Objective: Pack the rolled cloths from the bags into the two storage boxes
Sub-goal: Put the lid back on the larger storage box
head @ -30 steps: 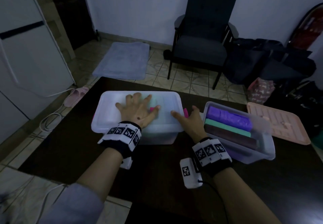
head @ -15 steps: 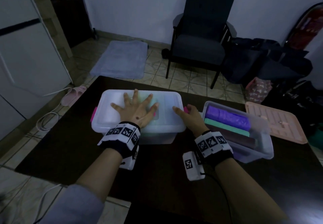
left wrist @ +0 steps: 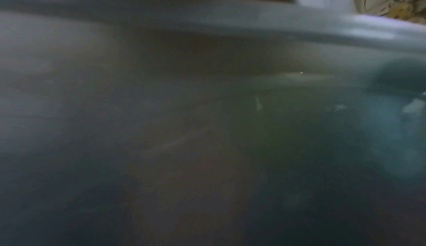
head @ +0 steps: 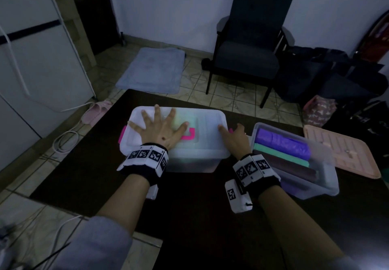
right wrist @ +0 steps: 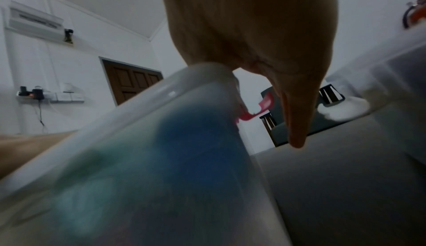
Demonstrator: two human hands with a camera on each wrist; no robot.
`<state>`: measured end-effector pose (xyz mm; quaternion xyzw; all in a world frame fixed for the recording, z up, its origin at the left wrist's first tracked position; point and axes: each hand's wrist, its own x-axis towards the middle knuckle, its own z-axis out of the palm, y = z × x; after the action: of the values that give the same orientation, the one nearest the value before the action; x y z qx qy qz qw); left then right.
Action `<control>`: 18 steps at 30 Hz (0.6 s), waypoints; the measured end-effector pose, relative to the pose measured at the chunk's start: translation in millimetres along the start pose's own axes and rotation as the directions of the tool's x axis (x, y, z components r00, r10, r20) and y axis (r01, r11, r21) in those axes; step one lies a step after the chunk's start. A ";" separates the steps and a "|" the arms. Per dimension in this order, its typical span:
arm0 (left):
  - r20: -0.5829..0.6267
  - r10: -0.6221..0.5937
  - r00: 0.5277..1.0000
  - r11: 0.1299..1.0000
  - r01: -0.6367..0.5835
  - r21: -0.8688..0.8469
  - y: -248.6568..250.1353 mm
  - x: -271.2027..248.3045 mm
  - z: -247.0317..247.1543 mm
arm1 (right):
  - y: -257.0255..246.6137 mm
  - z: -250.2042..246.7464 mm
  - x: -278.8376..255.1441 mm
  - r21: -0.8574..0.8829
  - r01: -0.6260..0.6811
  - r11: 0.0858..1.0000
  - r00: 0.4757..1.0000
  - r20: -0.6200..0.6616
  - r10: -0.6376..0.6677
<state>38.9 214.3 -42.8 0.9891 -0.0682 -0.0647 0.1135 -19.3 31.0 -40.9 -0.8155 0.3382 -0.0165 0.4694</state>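
Both hands [head: 162,131] press the lidded box [head: 210,122], long axis left-right.

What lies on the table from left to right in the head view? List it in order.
Closed box with the left hand flat on its lid → right hand at that box's right end, by the pink latch → open box of rolled cloths → pink lid.

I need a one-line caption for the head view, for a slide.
Left hand pressed flat on the closed box's lid, right hand at its pink latch; the second box stands open.
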 end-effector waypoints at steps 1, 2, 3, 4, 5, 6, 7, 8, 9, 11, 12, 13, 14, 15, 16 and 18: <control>-0.011 0.001 1.000 1.000 -0.001 -0.001 0.4 -1.1 1.4 | 1.2 -0.3 -0.7 0.014 -0.025 1.000 1.000 -0.007 0.025; -0.018 -0.003 1.000 1.000 0.003 -0.002 1.1 -2.5 1.9 | 3.0 -0.3 -1.4 0.025 -0.040 0.999 0.999 -0.014 0.041; -0.020 -0.010 1.000 1.000 0.010 0.000 1.8 -3.6 1.9 | 5.2 0.2 -1.0 0.033 -0.051 0.998 0.999 -0.018 0.051; -0.022 -0.014 1.000 1.000 0.014 0.001 2.5 -4.3 1.6 | 7.0 0.3 -1.3 0.038 -0.059 0.998 0.998 -0.015 0.060; -0.023 -0.016 1.000 1.000 0.016 0.000 3.1 -5.1 1.3 | 8.0 0.8 -1.3 0.045 -0.072 0.996 0.997 -0.005 0.073; -0.024 -0.015 1.000 1.000 0.015 -0.001 3.5 -5.6 0.4 | 8.6 0.9 -1.3 0.053 -0.093 0.994 0.996 0.011 0.093; -0.023 -0.013 1.000 1.000 0.013 0.001 3.4 -5.3 0.1 | 9.0 1.5 -0.5 0.067 -0.116 0.991 0.993 0.028 0.115; -0.019 -0.013 1.000 1.000 0.013 0.005 3.7 -4.9 -0.6 | 8.9 1.7 0.0 0.082 -0.130 0.988 0.991 0.038 0.127; -0.011 -0.014 1.000 1.000 0.014 0.009 3.8 -4.2 -0.4 | 9.1 2.1 0.6 0.088 -0.133 0.987 0.991 0.035 0.130; 0.001 -0.016 1.000 1.000 0.016 0.013 4.0 -2.9 0.2 | 8.5 4.0 2.1 0.070 -0.104 0.992 0.995 0.014 0.103; 0.003 -0.015 1.000 1.000 0.015 0.012 3.8 -2.5 0.8 | 7.7 4.7 2.4 0.049 -0.075 0.996 0.997 -0.001 0.075; 0.003 -0.014 1.000 1.000 0.014 0.011 3.4 -2.2 1.2 | 7.0 5.7 2.8 0.031 -0.043 0.999 0.999 -0.018 0.044; -0.001 -0.011 1.000 1.000 0.011 0.010 3.0 -1.7 1.9 | 5.6 6.7 1.5 0.014 -0.007 1.000 0.999 -0.035 0.008; -0.006 -0.009 1.000 1.000 0.009 0.010 2.7 -1.4 2.7 | 4.2 8.0 0.0 -0.001 0.025 1.000 0.999 -0.047 -0.025; -0.009 -0.009 1.000 1.000 0.009 0.009 2.8 -1.4 3.2 | 2.8 8.8 -1.9 -0.014 0.051 0.999 0.997 -0.051 -0.051; -0.016 -0.011 1.000 1.000 0.011 0.008 3.3 -1.9 3.7 | 0.1 10.9 -3.8 -0.035 0.074 0.997 0.996 -0.038 -0.075</control>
<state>36.2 210.6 -45.4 0.9904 -0.0620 -0.0573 0.1099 -18.5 41.3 -46.0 -0.8346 0.3172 -0.0446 0.4481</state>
